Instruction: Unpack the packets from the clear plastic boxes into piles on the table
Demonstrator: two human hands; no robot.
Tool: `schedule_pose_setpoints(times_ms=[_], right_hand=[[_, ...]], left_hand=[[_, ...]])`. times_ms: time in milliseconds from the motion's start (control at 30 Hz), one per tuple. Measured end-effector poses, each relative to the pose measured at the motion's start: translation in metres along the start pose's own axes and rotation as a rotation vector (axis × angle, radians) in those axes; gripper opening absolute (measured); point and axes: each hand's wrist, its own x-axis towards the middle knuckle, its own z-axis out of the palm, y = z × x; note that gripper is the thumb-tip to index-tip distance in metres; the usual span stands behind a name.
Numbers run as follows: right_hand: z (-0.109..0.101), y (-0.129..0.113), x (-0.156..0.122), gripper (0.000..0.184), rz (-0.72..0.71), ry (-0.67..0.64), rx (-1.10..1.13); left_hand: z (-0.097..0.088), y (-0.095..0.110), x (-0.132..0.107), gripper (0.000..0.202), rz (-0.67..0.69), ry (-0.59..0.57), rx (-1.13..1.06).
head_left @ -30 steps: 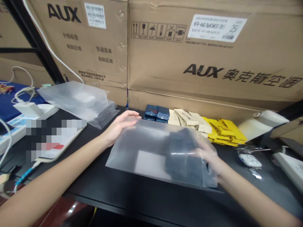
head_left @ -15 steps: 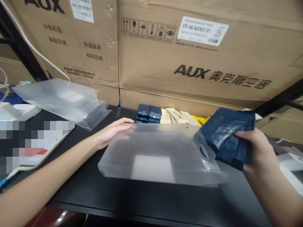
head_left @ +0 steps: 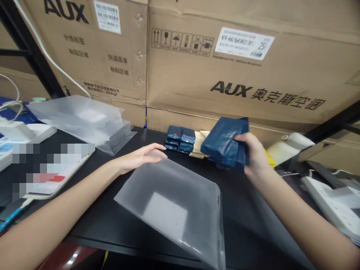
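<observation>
In the head view, my left hand (head_left: 140, 158) is at the far left corner of a frosted clear plastic sleeve (head_left: 197, 210), the corner between its fingers. The sleeve lies slanted on the black table, with a pale rectangle (head_left: 164, 213) showing on or through it. My right hand (head_left: 255, 155) grips a stack of dark blue packets (head_left: 225, 140), raised above the table beyond the sleeve. Behind the hands, more dark blue packets (head_left: 180, 138) sit in small stacks beside beige packets (head_left: 198, 144), partly hidden by the held stack.
More frosted plastic sleeves (head_left: 81, 116) lie at the back left. A phone (head_left: 59, 176) with a cable rests nearer me. Large cardboard boxes (head_left: 182, 82) stand behind the table (head_left: 112, 221). At right are a cream bottle (head_left: 289, 148) and a white power strip (head_left: 332, 206).
My right hand has moved left and away from me with the blue packets, apart from the sleeve. The sleeve has turned, its right end swinging towards me, and looks flatter.
</observation>
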Motion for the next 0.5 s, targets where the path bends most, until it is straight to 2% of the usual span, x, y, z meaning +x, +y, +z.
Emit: schedule_pose_setpoints(times_ms=[67, 100, 200, 267, 333, 400, 500], right_hand=[[0.022, -0.001, -0.005, 0.027, 0.077, -0.078, 0.084], [0.033, -0.001, -0.005, 0.028, 0.056, -0.118, 0.083], [0.066, -0.004, 0.002, 0.031, -0.141, -0.270, -0.021], [0.088, -0.007, 0.013, 0.033, -0.286, -0.365, -0.123], [0.110, -0.011, 0.023, 0.039, -0.408, -0.468, -0.193], [0.131, -0.013, 0.030, 0.052, -0.515, -0.560, -0.269], [0.161, -0.014, 0.031, 0.074, -0.601, -0.657, -0.419]], left_hand=[[0.002, -0.002, 0.000, 0.045, 0.027, -0.013, 0.024], [0.003, -0.003, 0.001, 0.046, 0.036, -0.012, 0.010], [0.001, -0.004, 0.005, 0.049, 0.066, 0.069, -0.076], [-0.003, -0.004, 0.008, 0.050, 0.111, 0.195, -0.120], [-0.010, -0.003, 0.011, 0.044, 0.169, 0.376, -0.139], [-0.019, -0.003, 0.013, 0.035, 0.217, 0.562, -0.153], [-0.034, -0.002, 0.013, 0.026, 0.261, 0.783, -0.166]])
